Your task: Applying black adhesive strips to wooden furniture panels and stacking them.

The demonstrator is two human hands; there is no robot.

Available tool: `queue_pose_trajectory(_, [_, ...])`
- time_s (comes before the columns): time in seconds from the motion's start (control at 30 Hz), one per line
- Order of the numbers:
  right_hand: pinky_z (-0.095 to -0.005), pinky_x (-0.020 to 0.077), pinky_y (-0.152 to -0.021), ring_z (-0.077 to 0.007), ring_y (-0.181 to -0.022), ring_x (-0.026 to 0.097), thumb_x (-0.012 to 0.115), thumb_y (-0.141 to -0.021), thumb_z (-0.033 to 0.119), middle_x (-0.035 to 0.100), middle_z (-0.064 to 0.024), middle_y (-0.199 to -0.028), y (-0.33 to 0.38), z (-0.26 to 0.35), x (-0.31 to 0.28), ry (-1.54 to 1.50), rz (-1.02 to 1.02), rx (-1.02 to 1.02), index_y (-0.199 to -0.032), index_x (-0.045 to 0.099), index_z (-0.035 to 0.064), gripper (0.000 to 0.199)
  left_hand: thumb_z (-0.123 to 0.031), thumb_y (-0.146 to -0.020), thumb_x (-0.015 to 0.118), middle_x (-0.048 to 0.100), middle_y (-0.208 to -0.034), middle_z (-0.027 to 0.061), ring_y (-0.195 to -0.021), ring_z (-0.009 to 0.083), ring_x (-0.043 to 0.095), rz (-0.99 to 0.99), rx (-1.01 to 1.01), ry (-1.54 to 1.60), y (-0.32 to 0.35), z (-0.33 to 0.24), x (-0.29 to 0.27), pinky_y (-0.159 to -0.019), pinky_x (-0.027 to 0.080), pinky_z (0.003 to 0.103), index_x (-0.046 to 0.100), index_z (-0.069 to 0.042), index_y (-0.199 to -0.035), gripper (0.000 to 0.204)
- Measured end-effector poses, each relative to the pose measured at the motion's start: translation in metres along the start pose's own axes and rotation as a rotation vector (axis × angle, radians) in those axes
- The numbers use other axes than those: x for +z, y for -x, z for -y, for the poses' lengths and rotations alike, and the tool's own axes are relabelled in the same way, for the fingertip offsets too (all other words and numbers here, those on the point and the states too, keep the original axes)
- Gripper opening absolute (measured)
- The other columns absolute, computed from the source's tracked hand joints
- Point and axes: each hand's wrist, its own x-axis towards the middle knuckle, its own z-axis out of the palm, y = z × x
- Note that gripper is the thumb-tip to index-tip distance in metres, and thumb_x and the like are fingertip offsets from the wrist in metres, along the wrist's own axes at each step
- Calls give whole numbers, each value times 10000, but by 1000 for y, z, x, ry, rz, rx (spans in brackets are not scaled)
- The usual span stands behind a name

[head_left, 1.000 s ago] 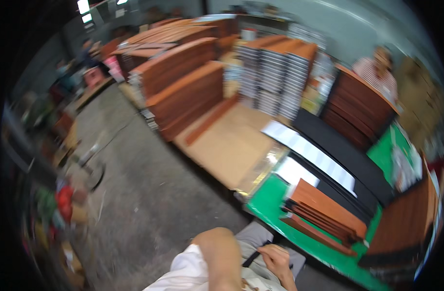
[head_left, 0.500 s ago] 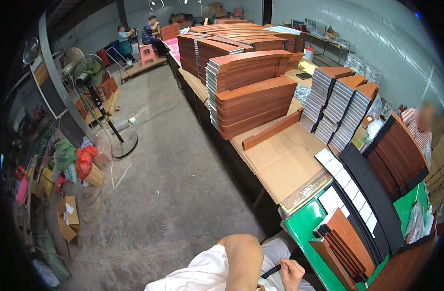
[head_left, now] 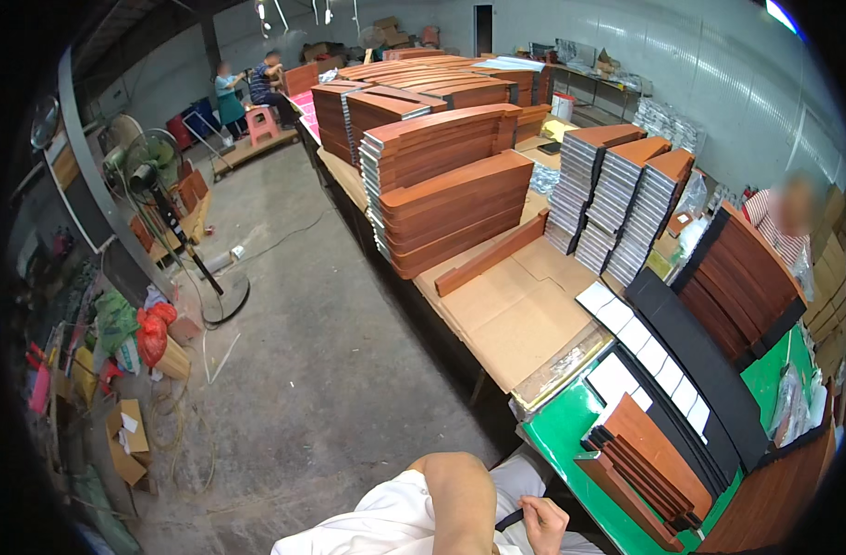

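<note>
My right hand (head_left: 544, 525) is near the lower edge, beside the green-covered table. Its fingers are curled closed round a narrow black strip (head_left: 510, 520), whose end sticks out to the left over my grey trousers. The rest of the strip is hidden. My bent left forearm (head_left: 460, 504) comes out of a white sleeve; the left hand lies below the picture. Closest on the table, to the right of my right hand, lies a group of reddish-brown curved panels (head_left: 649, 472) with dark edges. Beyond them are long black curved panels (head_left: 696, 361) and a strip of white rectangles (head_left: 645, 351).
Stacks of brown panels (head_left: 455, 213) and silver-edged pieces (head_left: 617, 199) stand along the long table. A person in stripes (head_left: 779, 227) is at its right side; two people sit far back. On the left are standing fans (head_left: 155, 176), bags (head_left: 153, 335) and an open carton (head_left: 127, 444).
The whole view has shifted, with the table and stacks now farther left. My right hand stays closed on the black strip, close to where it was.
</note>
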Motion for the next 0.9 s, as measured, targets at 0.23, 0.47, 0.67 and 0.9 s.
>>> queue_pose_trajectory(0.23, [-345,489,-626,-301,-697,617,629,-806,-19,630,-167,-798,14,-11,-5,-73,12,26,-911,653,-23,108,46,-829,517,503,-950,5,-902,128,483,-25,24,138,15,5,33,-696,394,249,551,-47,-991,190])
queue_pose_trajectory(0.47, [-305,515,-623,-244,-687,662,634,-757,-40,675,-144,-782,56,-65,-8,15,103,161,-858,683,-2,119,44,-828,509,498,-949,2,-903,123,477,-76,18,293,23,3,75,-700,392,248,549,-49,-991,192])
queue_pose_trajectory(0.67, [-308,504,-635,-188,-671,649,623,-790,37,679,-116,-766,156,-197,-4,98,-162,626,-873,691,38,107,43,-828,504,494,-948,-1,-903,120,473,-140,21,416,10,-6,117,-702,389,248,547,-51,-991,193])
queue_pose_trajectory(0.9, [-220,483,-607,-123,-663,581,546,-852,-14,646,-77,-806,180,-236,3,-532,-492,963,-1018,620,-5,182,-78,-765,601,481,-755,-36,-798,101,479,-100,354,451,1,-25,139,-674,355,238,541,-86,-776,62])
